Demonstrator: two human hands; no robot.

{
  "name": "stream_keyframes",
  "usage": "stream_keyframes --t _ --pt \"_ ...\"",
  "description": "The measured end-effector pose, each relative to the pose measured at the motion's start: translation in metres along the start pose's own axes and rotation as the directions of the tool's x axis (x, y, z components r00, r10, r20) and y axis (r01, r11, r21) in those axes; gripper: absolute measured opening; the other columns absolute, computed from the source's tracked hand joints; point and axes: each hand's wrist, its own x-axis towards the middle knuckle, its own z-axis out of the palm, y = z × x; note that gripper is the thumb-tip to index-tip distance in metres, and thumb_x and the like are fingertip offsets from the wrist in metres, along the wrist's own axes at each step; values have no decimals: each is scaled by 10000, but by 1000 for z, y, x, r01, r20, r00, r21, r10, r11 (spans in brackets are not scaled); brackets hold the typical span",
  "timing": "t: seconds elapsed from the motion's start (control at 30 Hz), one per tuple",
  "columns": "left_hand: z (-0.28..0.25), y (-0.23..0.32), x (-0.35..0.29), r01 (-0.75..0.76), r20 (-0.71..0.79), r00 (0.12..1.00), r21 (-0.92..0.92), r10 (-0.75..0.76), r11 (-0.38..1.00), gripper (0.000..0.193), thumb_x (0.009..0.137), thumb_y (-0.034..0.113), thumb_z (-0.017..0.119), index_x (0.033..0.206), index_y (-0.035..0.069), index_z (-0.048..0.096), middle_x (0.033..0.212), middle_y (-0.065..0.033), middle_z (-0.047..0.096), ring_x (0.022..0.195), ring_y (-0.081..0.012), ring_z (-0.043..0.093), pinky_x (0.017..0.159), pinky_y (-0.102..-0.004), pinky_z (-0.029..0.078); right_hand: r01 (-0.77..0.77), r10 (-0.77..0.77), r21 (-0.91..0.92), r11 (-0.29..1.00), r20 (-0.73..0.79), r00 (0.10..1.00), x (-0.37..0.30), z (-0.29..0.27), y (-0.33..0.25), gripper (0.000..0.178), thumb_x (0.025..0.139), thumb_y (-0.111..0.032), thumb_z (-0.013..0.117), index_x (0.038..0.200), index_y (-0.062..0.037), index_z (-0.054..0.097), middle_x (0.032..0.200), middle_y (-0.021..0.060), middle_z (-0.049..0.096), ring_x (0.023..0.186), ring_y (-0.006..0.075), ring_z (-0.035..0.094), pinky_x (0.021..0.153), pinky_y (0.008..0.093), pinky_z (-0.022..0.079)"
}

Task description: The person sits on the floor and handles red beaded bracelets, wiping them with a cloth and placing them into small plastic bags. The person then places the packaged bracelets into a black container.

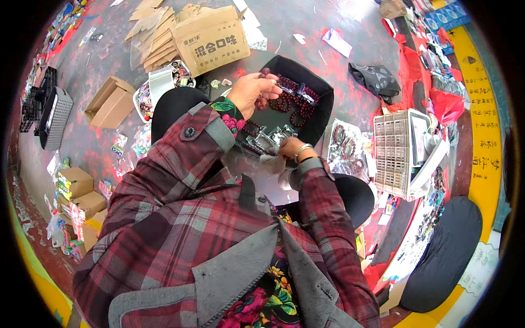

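1. The dark red beads (266, 71) are at my left fingertips, above the left side of the black bin (320, 115).
2. My left hand (250, 94) is curled, thumb and fingers closed on those beads.
3. My right hand (291, 147) is bent down at the bin's near edge, beside clear-wrapped pieces (266, 140) and a whitish wrapper (273, 163); I can't tell whether it grips anything.
4. More bead strings (302, 109) lie inside the bin.
5. Beyond, a cardboard box (210, 44) sits on the floor (290, 33); a pale plastic basket (391, 156) is to my right.
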Motion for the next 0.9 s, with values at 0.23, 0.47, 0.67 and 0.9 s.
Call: stream_keyframes --t 0.23,0.47,0.67,0.9 --pt "10 1 -12 5 -122 992 145 13 989 236 787 111 567 1006 31 532 785 -66 635 646 -94 579 486 -191 352 554 -477 48 831 -448 756 -177 -81 -80 133 815 -101 561 893 4 587 757 72 579 700 130 536 637 282 438" --pt "25 -7 -10 97 103 990 6 -97 995 171 862 206 533 891 43 574 818 -39 616 679 -97 573 488 -200 357 823 -356 251 510 -809 468 -208 -86 -99 108 879 -65 511 940 -24 589 843 -12 581 715 50 522 643 182 449" --pt "35 -12 -13 230 221 949 -7 -223 973 156 854 195 559 865 41 571 753 -43 599 613 -83 547 462 -190 347 867 -119 427 257 -876 467 -173 -78 -98 136 905 -134 485 912 -36 579 807 -17 579 668 52 529 603 185 466" --pt "55 -6 -11 -13 168 986 92 -3 996 86 797 111 613 839 59 558 751 -32 597 589 -61 504 485 -183 370 839 125 544 -31 -830 543 -155 -71 -86 109 903 -158 490 879 -68 547 803 10 594 672 87 570 580 205 484"
